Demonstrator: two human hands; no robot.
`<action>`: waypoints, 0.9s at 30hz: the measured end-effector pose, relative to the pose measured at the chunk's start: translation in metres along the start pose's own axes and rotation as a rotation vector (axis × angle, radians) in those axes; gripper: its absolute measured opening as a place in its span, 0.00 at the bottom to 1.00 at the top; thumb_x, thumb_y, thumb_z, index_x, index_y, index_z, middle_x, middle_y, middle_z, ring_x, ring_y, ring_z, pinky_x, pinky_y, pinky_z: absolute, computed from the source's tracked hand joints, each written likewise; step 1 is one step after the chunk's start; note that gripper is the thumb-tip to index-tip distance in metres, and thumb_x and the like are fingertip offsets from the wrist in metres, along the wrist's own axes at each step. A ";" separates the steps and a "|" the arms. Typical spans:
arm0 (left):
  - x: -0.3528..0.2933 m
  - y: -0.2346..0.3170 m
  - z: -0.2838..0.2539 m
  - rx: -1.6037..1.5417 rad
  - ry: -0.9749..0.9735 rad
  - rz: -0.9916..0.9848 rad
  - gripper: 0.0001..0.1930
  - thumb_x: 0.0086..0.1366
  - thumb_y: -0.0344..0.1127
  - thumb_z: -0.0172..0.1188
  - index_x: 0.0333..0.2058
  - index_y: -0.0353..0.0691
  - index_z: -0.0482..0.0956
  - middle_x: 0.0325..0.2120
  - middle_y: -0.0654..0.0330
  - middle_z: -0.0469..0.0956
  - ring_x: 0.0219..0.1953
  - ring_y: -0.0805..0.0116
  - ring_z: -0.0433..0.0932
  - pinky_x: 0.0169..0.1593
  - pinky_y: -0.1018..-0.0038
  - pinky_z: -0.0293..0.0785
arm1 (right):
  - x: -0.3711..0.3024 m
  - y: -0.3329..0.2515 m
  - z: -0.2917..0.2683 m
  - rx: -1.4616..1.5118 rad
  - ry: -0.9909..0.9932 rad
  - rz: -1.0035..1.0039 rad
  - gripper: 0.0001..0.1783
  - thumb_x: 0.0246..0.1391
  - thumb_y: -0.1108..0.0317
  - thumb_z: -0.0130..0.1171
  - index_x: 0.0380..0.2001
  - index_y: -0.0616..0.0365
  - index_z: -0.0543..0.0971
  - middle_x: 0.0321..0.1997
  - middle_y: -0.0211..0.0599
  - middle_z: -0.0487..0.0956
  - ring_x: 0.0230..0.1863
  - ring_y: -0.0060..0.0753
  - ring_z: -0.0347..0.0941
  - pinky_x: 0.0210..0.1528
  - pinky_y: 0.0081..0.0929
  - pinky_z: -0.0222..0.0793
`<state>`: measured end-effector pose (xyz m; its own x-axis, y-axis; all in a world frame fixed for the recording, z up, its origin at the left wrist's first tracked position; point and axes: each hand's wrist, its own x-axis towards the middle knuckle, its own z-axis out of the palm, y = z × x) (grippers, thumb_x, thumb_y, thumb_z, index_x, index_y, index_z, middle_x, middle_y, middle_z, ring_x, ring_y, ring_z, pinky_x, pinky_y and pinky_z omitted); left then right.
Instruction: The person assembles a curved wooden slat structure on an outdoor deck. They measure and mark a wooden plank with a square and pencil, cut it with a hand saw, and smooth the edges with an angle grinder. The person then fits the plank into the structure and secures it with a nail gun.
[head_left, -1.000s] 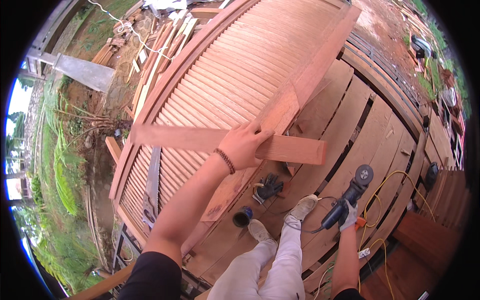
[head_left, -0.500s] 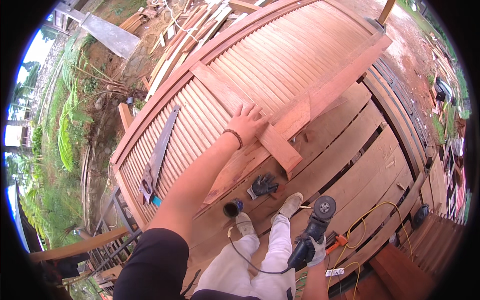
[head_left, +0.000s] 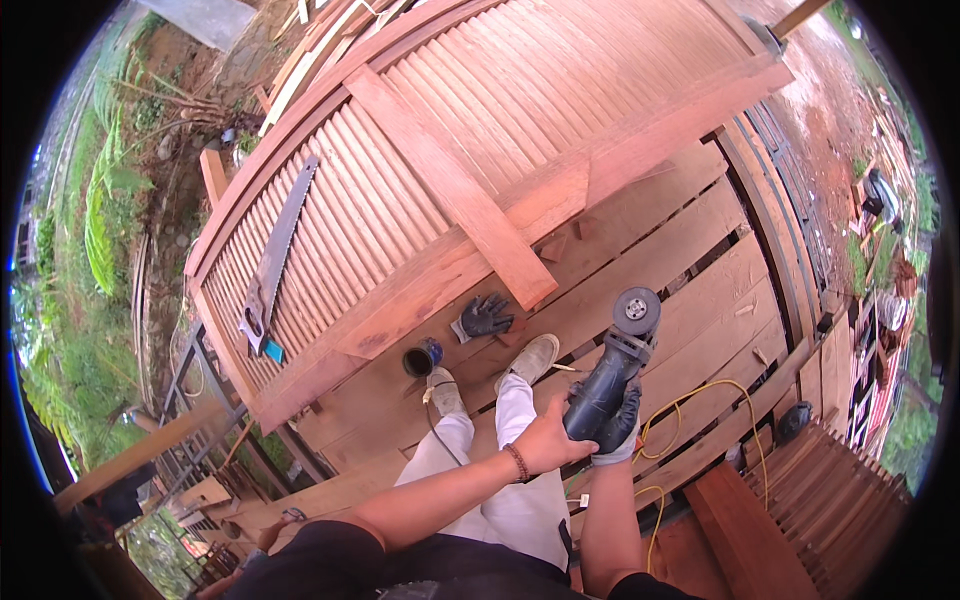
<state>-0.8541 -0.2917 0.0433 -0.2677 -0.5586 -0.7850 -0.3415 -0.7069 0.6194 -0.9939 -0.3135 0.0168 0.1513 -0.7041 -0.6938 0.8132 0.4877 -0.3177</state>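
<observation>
Both my hands are on a dark angle grinder (head_left: 603,385), its disc up and pointing away from me, in front of my legs. My right hand (head_left: 622,432), in a grey and black glove, is wrapped round the body from the right. My bare left hand (head_left: 550,440), a beaded bracelet at its wrist, closes on the lower body from the left. Beyond lies a large louvred wooden panel (head_left: 345,215) in a reddish frame. A board (head_left: 450,185) crosses it, its near end jutting past the frame. A handsaw (head_left: 280,250) rests on the slats at left.
A black work glove (head_left: 485,317) and an open can (head_left: 422,357) are on the plank floor (head_left: 690,320) near my shoes. A yellow cord (head_left: 748,395) curls at the right beside stacked dark boards (head_left: 820,480). Gaps show between the floor planks.
My left hand has come off the crossing board and down onto the grinder. The grinder and my right hand have moved up and slightly left in the view, which has shifted.
</observation>
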 end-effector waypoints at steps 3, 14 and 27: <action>-0.007 0.002 0.002 -0.033 -0.014 0.052 0.59 0.49 0.47 0.73 0.69 0.35 0.39 0.35 0.46 0.80 0.28 0.59 0.82 0.35 0.69 0.79 | 0.001 0.000 -0.011 0.036 -0.034 0.027 0.37 0.62 0.40 0.51 0.63 0.57 0.65 0.45 0.46 0.81 0.43 0.47 0.79 0.50 0.43 0.75; -0.019 0.000 -0.003 -0.084 -0.192 -0.108 0.58 0.51 0.44 0.69 0.69 0.31 0.36 0.29 0.44 0.81 0.29 0.53 0.83 0.36 0.65 0.80 | 0.001 0.015 -0.025 -0.077 0.114 0.129 0.35 0.55 0.33 0.56 0.47 0.54 0.75 0.35 0.38 0.81 0.29 0.43 0.79 0.37 0.40 0.80; 0.080 0.039 -0.179 0.338 0.721 0.524 0.06 0.58 0.32 0.56 0.29 0.35 0.77 0.27 0.46 0.76 0.35 0.45 0.77 0.39 0.55 0.74 | 0.051 -0.027 0.032 -0.857 0.219 0.043 0.18 0.49 0.77 0.64 0.44 0.60 0.74 0.31 0.40 0.79 0.26 0.40 0.80 0.29 0.33 0.80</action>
<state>-0.7273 -0.4415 0.0045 0.1208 -0.9816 -0.1479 -0.6086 -0.1909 0.7702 -0.9903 -0.3789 0.0105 -0.0100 -0.6045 -0.7966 0.0957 0.7924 -0.6025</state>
